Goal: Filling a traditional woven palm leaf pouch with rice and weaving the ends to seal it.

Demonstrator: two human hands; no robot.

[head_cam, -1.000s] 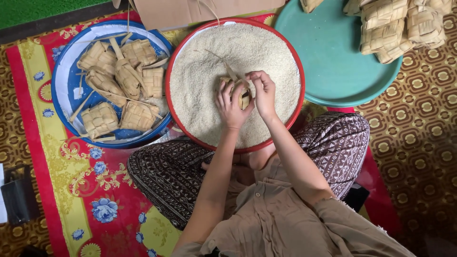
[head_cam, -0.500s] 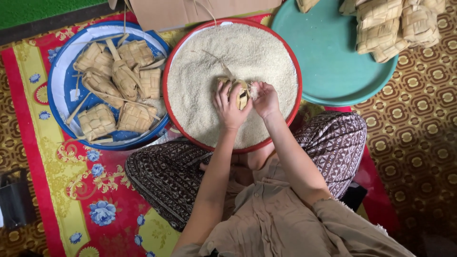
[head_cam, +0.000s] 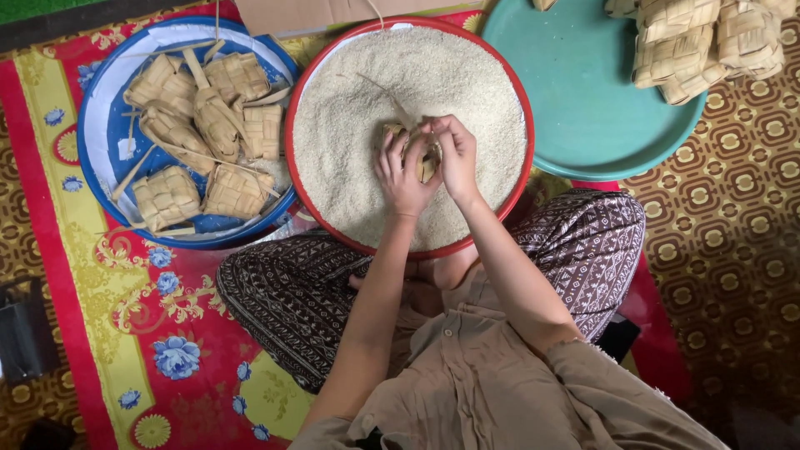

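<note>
The hands (head_cam: 429,162) hide most of the woven pouch (head_cam: 414,150); the top edge cuts off the teal tray (head_cam: 583,100).

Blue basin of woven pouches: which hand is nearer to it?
Left. The left hand is over the rice on the side toward the blue basin; the right hand is just beyond it, both holding one woven pouch.

Woven palm-leaf pouch (head_cam: 414,150), tan, mostly hidden, held between both hands above red-rimmed basin (head_cam: 310,208), loose leaf strip trailing up-left across white rice (head_cam: 358,108) filling basin nearly level
</note>
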